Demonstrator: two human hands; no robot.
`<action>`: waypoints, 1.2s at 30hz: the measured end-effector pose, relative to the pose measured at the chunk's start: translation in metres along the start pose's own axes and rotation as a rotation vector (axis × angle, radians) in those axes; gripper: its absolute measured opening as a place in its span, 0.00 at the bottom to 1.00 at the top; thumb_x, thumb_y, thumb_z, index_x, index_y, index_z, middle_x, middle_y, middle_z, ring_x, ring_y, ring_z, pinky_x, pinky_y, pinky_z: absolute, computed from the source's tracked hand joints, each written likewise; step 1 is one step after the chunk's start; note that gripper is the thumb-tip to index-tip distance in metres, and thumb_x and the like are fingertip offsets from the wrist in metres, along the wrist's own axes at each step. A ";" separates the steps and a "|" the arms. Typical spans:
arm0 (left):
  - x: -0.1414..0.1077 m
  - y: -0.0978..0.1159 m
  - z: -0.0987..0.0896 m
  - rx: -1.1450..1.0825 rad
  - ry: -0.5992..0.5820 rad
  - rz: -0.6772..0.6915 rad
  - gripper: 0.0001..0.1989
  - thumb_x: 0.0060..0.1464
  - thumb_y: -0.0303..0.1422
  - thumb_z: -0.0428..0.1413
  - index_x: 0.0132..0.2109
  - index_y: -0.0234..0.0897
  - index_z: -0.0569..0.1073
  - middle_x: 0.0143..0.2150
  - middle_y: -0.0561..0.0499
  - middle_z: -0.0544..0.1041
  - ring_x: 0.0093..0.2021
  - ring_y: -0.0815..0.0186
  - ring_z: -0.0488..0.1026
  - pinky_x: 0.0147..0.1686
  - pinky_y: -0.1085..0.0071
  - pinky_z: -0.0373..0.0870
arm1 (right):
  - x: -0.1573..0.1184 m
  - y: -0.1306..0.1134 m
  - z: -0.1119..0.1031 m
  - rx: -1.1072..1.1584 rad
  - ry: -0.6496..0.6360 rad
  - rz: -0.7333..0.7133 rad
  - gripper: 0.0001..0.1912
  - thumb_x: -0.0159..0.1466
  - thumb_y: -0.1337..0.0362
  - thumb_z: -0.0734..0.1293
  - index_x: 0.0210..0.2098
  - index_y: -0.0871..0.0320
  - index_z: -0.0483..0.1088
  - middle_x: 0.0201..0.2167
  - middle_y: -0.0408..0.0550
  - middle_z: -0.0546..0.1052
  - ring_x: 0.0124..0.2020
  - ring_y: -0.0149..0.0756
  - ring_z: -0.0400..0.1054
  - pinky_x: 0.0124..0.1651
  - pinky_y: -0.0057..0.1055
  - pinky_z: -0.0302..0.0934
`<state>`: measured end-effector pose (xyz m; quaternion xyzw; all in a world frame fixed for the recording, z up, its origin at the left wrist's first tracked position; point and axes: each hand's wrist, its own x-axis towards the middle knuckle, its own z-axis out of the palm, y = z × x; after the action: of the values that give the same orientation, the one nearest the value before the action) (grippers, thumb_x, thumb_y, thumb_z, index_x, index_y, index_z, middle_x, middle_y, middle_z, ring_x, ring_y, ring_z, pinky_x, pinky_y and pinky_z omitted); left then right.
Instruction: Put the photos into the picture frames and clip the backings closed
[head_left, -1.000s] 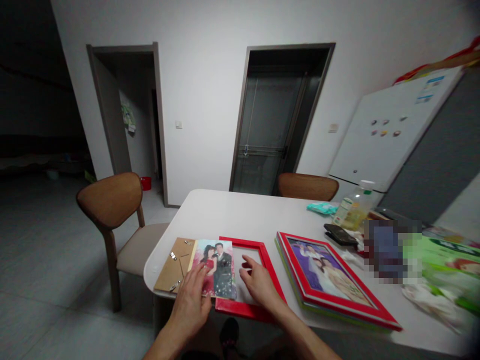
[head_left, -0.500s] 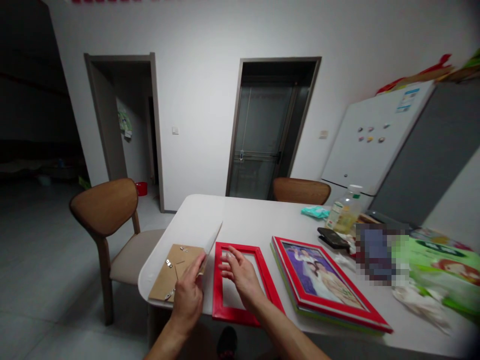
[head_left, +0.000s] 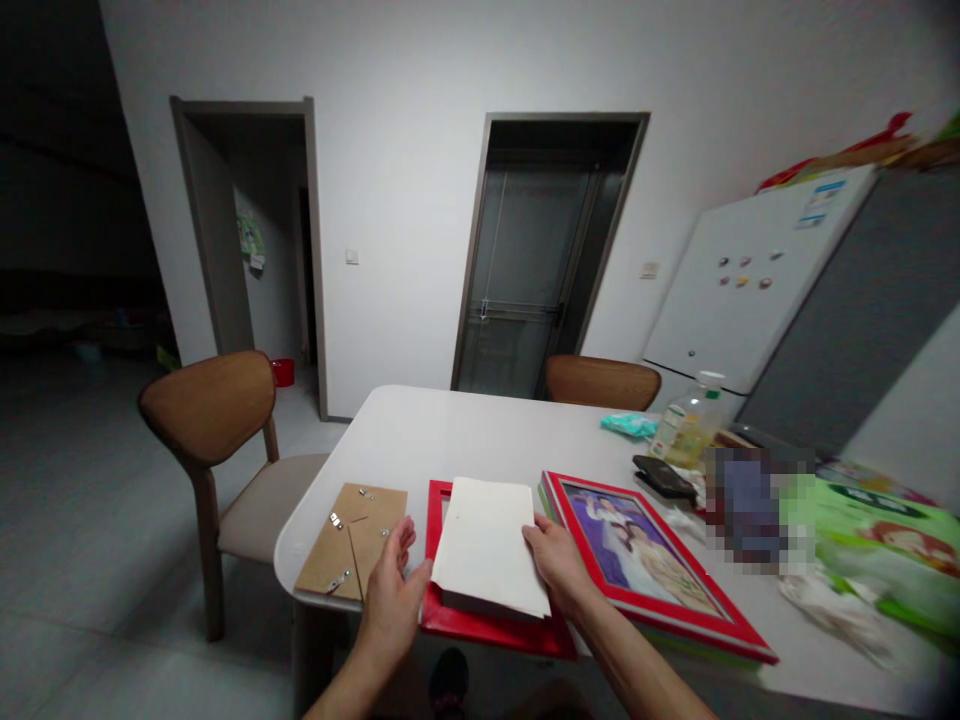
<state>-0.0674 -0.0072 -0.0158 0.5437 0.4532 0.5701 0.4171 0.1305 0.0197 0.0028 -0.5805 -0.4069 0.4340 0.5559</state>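
Note:
A blank white sheet (head_left: 487, 540), slightly curled along its near edge, is above the red picture frame (head_left: 495, 630) and hides most of its opening. My right hand (head_left: 559, 560) pinches the sheet's right edge between thumb and fingers. Beside the left edge is my left hand (head_left: 394, 580), open, its fingers apart and its thumb close to the sheet's lower left corner; whether it touches I cannot tell. Left of that hand lies a brown backing board (head_left: 334, 550) with metal clips and a cut stand flap. To the right, a framed photo (head_left: 637, 550) with a red border lies on a stack.
The white table (head_left: 450, 430) has a rounded left corner. Farther right are a black phone (head_left: 664, 477), a clear bottle (head_left: 686, 420), a teal packet (head_left: 628, 426) and a green bag (head_left: 870, 530). Wooden chairs stand at the left (head_left: 210, 410) and far side (head_left: 604, 382).
The sheet, held edge-on in my left hand before, has swung right and now faces up over the red frame. My right hand has taken its right edge; my left hand has opened.

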 end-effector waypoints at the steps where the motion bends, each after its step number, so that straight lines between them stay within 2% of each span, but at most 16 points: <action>1: -0.002 0.001 -0.005 0.103 -0.020 0.033 0.25 0.45 0.31 0.50 0.52 0.30 0.60 0.54 0.40 0.63 0.54 0.60 0.60 0.52 0.62 0.56 | 0.003 0.001 -0.004 -0.038 0.003 0.000 0.18 0.48 0.71 0.57 0.38 0.64 0.67 0.20 0.47 0.75 0.21 0.35 0.68 0.22 0.26 0.59; 3: -0.007 0.006 -0.009 0.286 -0.091 0.092 0.22 0.46 0.29 0.50 0.50 0.34 0.63 0.53 0.43 0.65 0.54 0.61 0.59 0.53 0.61 0.54 | 0.009 0.004 -0.007 -0.111 -0.005 0.004 0.17 0.47 0.71 0.56 0.36 0.65 0.69 0.18 0.47 0.74 0.21 0.34 0.68 0.22 0.25 0.59; 5: -0.013 0.010 -0.006 0.412 -0.191 0.146 0.21 0.45 0.28 0.49 0.49 0.36 0.65 0.52 0.44 0.66 0.54 0.61 0.60 0.53 0.61 0.55 | 0.013 0.008 -0.006 -0.175 -0.013 0.002 0.16 0.47 0.71 0.56 0.33 0.65 0.70 0.18 0.47 0.74 0.21 0.34 0.68 0.23 0.25 0.59; 8: -0.020 0.011 0.005 0.554 -0.352 0.220 0.22 0.45 0.27 0.50 0.50 0.34 0.64 0.53 0.41 0.65 0.53 0.60 0.60 0.53 0.59 0.56 | 0.020 0.013 -0.004 -0.211 -0.011 0.003 0.15 0.47 0.71 0.56 0.30 0.65 0.71 0.18 0.47 0.74 0.21 0.34 0.68 0.23 0.25 0.58; 11: -0.023 0.007 0.012 0.684 -0.448 0.281 0.22 0.44 0.27 0.51 0.49 0.32 0.65 0.53 0.38 0.64 0.54 0.56 0.59 0.52 0.54 0.55 | 0.025 0.016 -0.003 -0.236 -0.010 -0.005 0.15 0.46 0.72 0.56 0.31 0.64 0.71 0.18 0.47 0.74 0.21 0.34 0.68 0.23 0.24 0.58; 19: -0.023 0.007 0.007 0.766 -0.475 0.343 0.21 0.44 0.25 0.52 0.48 0.34 0.65 0.54 0.38 0.63 0.54 0.56 0.59 0.52 0.53 0.56 | 0.024 0.014 0.001 -0.331 -0.086 -0.027 0.19 0.46 0.72 0.55 0.35 0.66 0.69 0.20 0.48 0.74 0.21 0.33 0.67 0.23 0.24 0.58; 23: -0.023 0.003 0.008 0.767 -0.469 0.372 0.20 0.44 0.25 0.52 0.47 0.35 0.65 0.53 0.39 0.65 0.54 0.56 0.60 0.52 0.53 0.56 | 0.023 0.012 0.003 -0.462 -0.088 -0.053 0.20 0.48 0.73 0.53 0.38 0.66 0.68 0.23 0.49 0.75 0.24 0.33 0.69 0.25 0.24 0.59; 26: -0.023 0.002 0.009 0.772 -0.471 0.390 0.19 0.43 0.24 0.52 0.46 0.35 0.67 0.52 0.40 0.66 0.53 0.56 0.61 0.52 0.52 0.56 | 0.025 0.008 0.002 -0.625 -0.052 -0.086 0.18 0.49 0.72 0.54 0.36 0.66 0.69 0.28 0.53 0.75 0.31 0.36 0.69 0.32 0.26 0.59; 30: -0.022 0.005 0.010 0.867 -0.504 0.376 0.19 0.43 0.24 0.53 0.46 0.32 0.66 0.52 0.39 0.66 0.53 0.56 0.60 0.53 0.53 0.55 | 0.022 0.003 0.003 -0.857 0.015 -0.106 0.14 0.49 0.67 0.59 0.33 0.67 0.69 0.35 0.62 0.73 0.40 0.45 0.66 0.42 0.34 0.55; 33: -0.021 0.008 0.009 0.942 -0.528 0.369 0.19 0.45 0.25 0.52 0.47 0.31 0.66 0.53 0.40 0.65 0.54 0.57 0.59 0.54 0.55 0.54 | 0.016 0.003 0.007 -1.045 0.054 -0.095 0.18 0.52 0.61 0.59 0.37 0.67 0.68 0.38 0.64 0.71 0.42 0.47 0.65 0.43 0.37 0.54; 36: -0.022 0.007 0.011 0.976 -0.538 0.380 0.17 0.46 0.27 0.52 0.47 0.32 0.67 0.51 0.42 0.67 0.54 0.58 0.59 0.54 0.57 0.54 | 0.012 0.004 0.010 -1.304 0.073 -0.139 0.21 0.55 0.57 0.57 0.40 0.66 0.66 0.40 0.62 0.69 0.41 0.45 0.65 0.40 0.35 0.55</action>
<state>-0.0554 -0.0296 -0.0147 0.8700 0.4361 0.2024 0.1091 0.1244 0.0335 -0.0023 -0.7851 -0.6040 0.0418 0.1304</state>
